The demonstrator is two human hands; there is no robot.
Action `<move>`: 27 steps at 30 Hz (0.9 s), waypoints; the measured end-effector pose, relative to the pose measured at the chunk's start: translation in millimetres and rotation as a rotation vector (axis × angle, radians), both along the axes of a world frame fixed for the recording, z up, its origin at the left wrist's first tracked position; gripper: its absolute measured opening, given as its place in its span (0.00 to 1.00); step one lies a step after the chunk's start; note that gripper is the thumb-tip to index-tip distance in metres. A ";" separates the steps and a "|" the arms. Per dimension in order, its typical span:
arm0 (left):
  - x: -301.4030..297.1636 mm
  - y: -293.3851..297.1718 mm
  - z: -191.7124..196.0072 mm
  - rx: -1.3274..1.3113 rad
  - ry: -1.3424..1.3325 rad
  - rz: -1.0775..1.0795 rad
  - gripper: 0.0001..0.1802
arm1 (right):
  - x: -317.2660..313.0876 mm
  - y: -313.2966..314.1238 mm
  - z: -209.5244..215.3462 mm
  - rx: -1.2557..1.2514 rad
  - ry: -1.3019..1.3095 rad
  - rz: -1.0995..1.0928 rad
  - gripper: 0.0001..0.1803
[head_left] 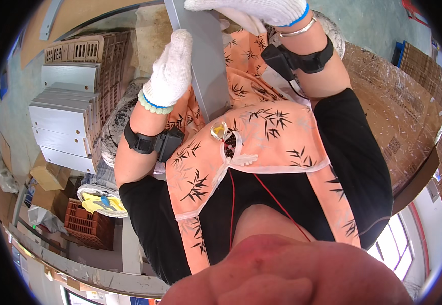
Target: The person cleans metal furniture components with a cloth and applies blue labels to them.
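Note:
A long grey panel (210, 63) stands tilted against my lap, its far end cut off by the top of the picture. My left hand (170, 71), in a white knit glove, is closed at the panel's left edge; its fingertips are partly hidden. Across the upper part of the panel reaches my right hand (256, 11), also gloved, with fingers stretched out to the left and partly out of view. A peach apron (277, 132) with dark leaf prints covers my front and lap. Each forearm carries a black strapped device.
To the left, several white-grey boards (61, 127) are stacked beside brown plastic crates (112, 61). Below them are a cardboard box (51, 173), a red-brown crate (86, 223) and a round tub (104, 201) with yellow contents. Large cardboard (383, 112) lies at right.

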State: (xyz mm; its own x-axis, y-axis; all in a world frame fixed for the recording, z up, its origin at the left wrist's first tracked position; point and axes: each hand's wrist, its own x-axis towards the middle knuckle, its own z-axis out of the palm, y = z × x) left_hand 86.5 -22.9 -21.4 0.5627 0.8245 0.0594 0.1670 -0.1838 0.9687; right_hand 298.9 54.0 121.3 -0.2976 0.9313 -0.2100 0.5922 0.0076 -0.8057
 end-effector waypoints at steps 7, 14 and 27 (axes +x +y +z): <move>-0.6 -0.8 -4.2 -0.083 -0.085 0.012 0.15 | 0.5 1.4 -9.2 0.054 0.049 0.009 0.23; -1.2 5.3 18.1 -0.409 -0.228 -0.083 0.32 | -0.5 -1.9 -18.4 0.131 -0.104 0.081 0.25; -4.8 0.4 4.6 -0.297 -0.166 -0.034 0.28 | -7.0 -4.1 -16.1 0.070 -0.014 0.060 0.23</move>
